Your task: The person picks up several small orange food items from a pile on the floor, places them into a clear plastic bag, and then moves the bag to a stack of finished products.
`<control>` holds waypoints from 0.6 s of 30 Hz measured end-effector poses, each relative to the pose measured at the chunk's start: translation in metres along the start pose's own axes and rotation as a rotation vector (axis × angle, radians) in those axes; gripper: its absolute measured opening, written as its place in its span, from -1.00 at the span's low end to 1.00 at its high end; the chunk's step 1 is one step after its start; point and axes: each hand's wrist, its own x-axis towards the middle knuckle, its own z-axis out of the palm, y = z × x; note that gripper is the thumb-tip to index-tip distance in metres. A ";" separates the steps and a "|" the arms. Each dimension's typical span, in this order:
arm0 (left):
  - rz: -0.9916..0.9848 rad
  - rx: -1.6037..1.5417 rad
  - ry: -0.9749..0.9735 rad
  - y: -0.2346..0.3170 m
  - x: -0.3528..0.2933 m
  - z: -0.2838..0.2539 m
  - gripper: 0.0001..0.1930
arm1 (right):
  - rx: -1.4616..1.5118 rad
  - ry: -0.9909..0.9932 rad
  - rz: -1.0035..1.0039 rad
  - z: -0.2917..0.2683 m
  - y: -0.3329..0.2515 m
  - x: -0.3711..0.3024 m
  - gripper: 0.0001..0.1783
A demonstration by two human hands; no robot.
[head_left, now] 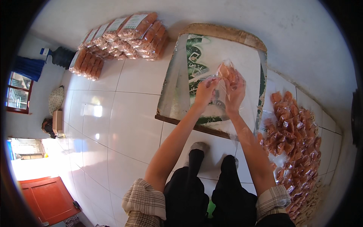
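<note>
Over a low table [176,96], both my hands are closed on a small clear plastic bag [225,70] of orange-brown pieces. My left hand [206,90] pinches the bag's near left side between bent fingers. On the other side, my right hand [236,90] wraps its fingers round the bag's right side. Loose clear film [242,130] runs down beside my right wrist toward the table's near edge; whether it belongs to the same bag I cannot tell. A sheet with green and white printing [194,53] lies on the table under my hands.
Many small filled bags [293,140] lie heaped on the floor at right. Large labelled packs [132,36] of similar goods are stacked against the wall at far left. A water jug [63,56] stands beyond them. My feet [199,146] are before the table on white tiles.
</note>
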 end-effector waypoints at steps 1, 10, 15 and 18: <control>-0.037 0.010 -0.015 0.003 -0.002 -0.006 -0.65 | -0.018 -0.001 -0.029 0.002 0.002 -0.002 -0.46; -0.111 -0.123 0.221 0.000 0.012 0.003 -0.72 | -0.293 0.095 -0.279 0.015 0.028 -0.014 -0.41; -0.121 -0.061 0.136 -0.011 0.015 -0.006 -0.85 | -0.306 0.101 -0.193 0.012 0.015 -0.008 -0.41; -0.093 -0.095 0.130 -0.010 0.016 -0.002 -0.86 | 0.052 -0.004 0.052 0.008 0.020 -0.002 -0.45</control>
